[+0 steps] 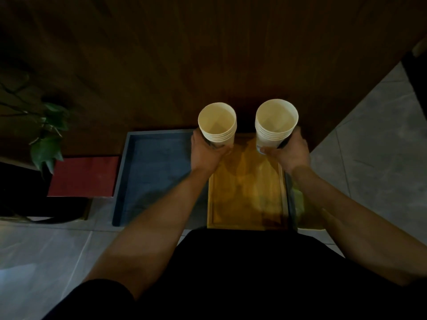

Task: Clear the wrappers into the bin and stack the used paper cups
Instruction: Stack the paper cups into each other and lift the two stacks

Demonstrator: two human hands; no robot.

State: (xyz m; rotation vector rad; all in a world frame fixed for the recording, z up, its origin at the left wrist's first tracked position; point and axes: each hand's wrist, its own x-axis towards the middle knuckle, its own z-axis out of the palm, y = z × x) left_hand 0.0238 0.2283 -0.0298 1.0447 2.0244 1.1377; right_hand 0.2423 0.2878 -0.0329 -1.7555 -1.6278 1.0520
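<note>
Left hand [206, 153]: wrapped around the lower part of a left stack of paper cups [218, 125], fingers closed on the stack from the near and left side. Stack upright, mouth up, several nested rims visible as stepped rings below the top edge; inside pale and apparently without contents. Held in the air above the far ends of the trays.

Right hand [288, 151]: closed around the lower part of a right stack of paper cups [276, 123], thumb across the near side, fingers on the right. Stack upright, mouth up, again several nested rims showing. Slightly taller in view than the left one. The two stacks side by side, near each other but apart — a dark gap between them.

Yellow tray [246, 192]: shallow wooden tray with raised rim, on the floor directly below the hands and between the forearms. Contents hard to make out in the dim light.

Blue tray [152, 176]: larger shallow tray, just left of the yellow one, touching or nearly touching it.

Red box [84, 176]: flat red top, left of the blue tray.

Plant [48, 139]: green leaves at far left, over the red box's left edge.

Wooden panel [184, 54]: dark wood surface filling the far side — trays set against its foot.

Tiled floor [369, 146]: grey tiles at right and near left.
</note>
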